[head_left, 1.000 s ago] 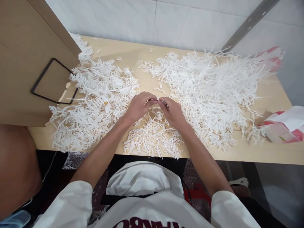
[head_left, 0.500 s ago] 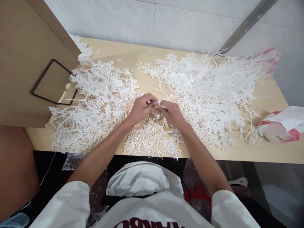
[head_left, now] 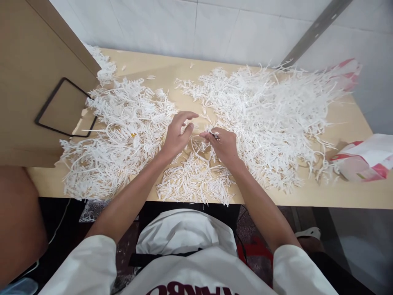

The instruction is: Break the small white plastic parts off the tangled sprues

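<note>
Over the middle of the table my left hand (head_left: 179, 133) is open, its thumb apart from its outstretched fingers. Close to its right, my right hand (head_left: 223, 144) is closed in a pinch on a thin white branched piece (head_left: 199, 136), whose material I cannot make out. Something small and dark shows between those fingers, too hidden to name. Just below both hands lies a small pile of short white sticks (head_left: 196, 180). A wide heap of longer white branched pieces (head_left: 270, 119) spreads to the right, and another white heap (head_left: 123, 135) lies to the left.
A large cardboard box (head_left: 37, 82) with a black wire frame (head_left: 66, 107) before it stands at the left. A red and white plastic bag (head_left: 365, 159) lies at the table's right end. A tiled wall (head_left: 172, 28) runs along the back of the table (head_left: 346, 196).
My hands, together earlier, have parted. The left hand has opened and drawn a little to the left; my right hand remains closed near the same spot.
</note>
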Available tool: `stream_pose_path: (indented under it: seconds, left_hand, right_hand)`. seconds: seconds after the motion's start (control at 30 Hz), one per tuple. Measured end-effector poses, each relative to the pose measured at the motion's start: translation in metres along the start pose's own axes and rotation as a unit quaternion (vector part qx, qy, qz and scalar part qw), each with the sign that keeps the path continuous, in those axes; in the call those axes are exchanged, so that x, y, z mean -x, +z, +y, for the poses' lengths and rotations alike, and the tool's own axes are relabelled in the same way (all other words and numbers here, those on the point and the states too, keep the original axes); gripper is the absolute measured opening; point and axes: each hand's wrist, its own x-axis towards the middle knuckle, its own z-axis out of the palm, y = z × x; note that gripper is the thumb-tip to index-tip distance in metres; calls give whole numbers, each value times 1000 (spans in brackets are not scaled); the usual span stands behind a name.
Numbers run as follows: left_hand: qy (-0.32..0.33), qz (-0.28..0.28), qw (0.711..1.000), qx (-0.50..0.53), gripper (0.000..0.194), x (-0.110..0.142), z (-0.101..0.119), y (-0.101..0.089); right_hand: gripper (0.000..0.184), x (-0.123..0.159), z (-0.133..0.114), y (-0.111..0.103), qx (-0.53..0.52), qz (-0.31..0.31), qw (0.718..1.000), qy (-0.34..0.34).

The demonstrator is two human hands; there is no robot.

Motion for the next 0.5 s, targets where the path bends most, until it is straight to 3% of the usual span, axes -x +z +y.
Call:
stream_pose_path:
  seconds: [0.13,0.2,0.33,0.5]
  left_hand:
    - [-35,-148,986,64,32,2,9,-1]
    - [-71,-192,974,96,33,2,10,-3]
    - [-96,-204,966,127,37,0,5,-7]
    - [-29,-149,987,42,24,0,1,-4]
  right_hand:
    - [55,0,7,-3,36,-4,999,-35]
    - [54,0,9,-4,38,-2,997,-64]
    - [51,-2,10,-6,24,-17,995,-99]
    - [48,-2,10,-6,22,-87,994,-70]
